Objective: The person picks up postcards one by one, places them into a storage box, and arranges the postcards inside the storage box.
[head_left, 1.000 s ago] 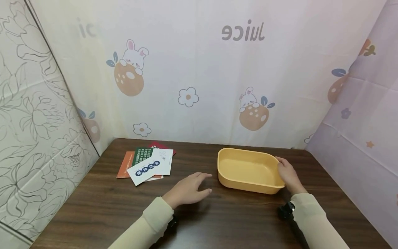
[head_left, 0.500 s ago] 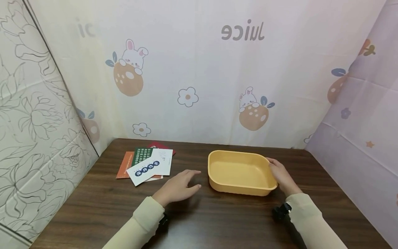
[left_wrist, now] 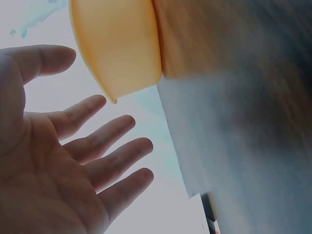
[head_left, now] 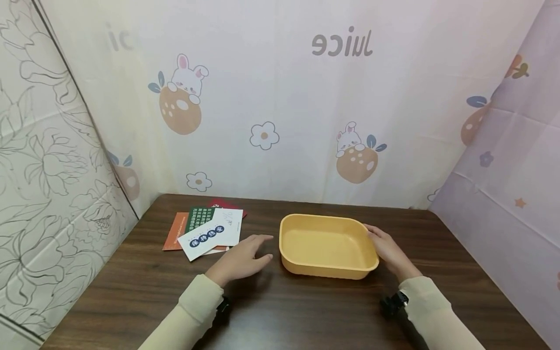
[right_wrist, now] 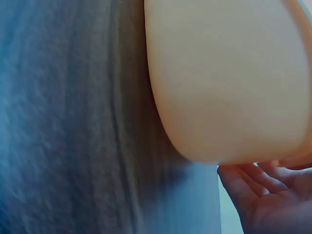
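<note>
A yellow rectangular plastic basin (head_left: 325,245) with rounded corners stands upright on the table in the head view, and no contents show inside. Against its right end lies my right hand (head_left: 391,250); in the right wrist view the fingers (right_wrist: 236,183) press on the outer wall, partly hidden by the basin (right_wrist: 229,83). My left hand (head_left: 240,260) is held just left of the basin, apart from it. Its fingers (left_wrist: 105,139) are spread and hold nothing in the left wrist view, below the basin's corner (left_wrist: 117,44).
Several overlapping cards, among them a white card with blue marks (head_left: 205,238), an orange card (head_left: 177,231) and a green card (head_left: 199,218), lie at the back left. Dark wood table (head_left: 297,316) extends in front. Patterned curtains (head_left: 271,87) enclose the back and sides.
The basin has slid left and slightly toward me, with my right hand staying against its right end. My left hand has also moved left, nearer the cards.
</note>
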Demonstrator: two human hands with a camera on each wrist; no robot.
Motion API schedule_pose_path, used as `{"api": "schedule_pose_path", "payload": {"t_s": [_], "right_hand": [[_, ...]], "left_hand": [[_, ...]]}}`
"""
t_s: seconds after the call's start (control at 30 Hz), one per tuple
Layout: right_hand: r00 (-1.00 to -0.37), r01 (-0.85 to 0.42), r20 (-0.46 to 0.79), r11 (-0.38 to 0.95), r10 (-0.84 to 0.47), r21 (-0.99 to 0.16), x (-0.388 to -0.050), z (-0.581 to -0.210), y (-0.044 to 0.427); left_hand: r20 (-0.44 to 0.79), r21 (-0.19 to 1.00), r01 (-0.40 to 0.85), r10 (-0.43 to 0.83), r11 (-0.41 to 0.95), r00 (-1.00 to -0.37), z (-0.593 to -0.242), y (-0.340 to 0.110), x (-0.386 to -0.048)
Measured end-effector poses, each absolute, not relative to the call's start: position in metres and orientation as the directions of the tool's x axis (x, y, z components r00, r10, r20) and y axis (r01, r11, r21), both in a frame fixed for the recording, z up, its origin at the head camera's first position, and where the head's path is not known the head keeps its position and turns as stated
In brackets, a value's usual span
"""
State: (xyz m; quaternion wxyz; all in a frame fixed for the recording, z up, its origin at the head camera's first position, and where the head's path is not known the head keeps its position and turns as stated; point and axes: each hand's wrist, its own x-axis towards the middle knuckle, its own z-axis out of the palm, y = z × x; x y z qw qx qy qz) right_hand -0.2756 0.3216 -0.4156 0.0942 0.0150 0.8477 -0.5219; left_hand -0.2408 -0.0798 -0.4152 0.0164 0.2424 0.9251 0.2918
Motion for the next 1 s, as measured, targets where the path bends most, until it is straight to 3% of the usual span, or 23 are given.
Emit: {"api": "schedule_pose_path", "payload": {"t_s": [0.5, 1.0], "right_hand": [[-0.977, 0.085, -0.170, 0.502, -0.127, -0.861, -0.264, -0.419, 0.305], [-0.990, -0.025, -0.076, 0.665, -0.123, -0.747, -0.255, -0.418, 0.289]], "left_hand": [[0.153, 0.584, 0.403, 0.391, 0.705, -0.907, -0.408, -0.101, -0.246], [0.126, 0.625, 0.327, 0.322, 0.709, -0.938, -0.409, -0.116, -0.251]]}}
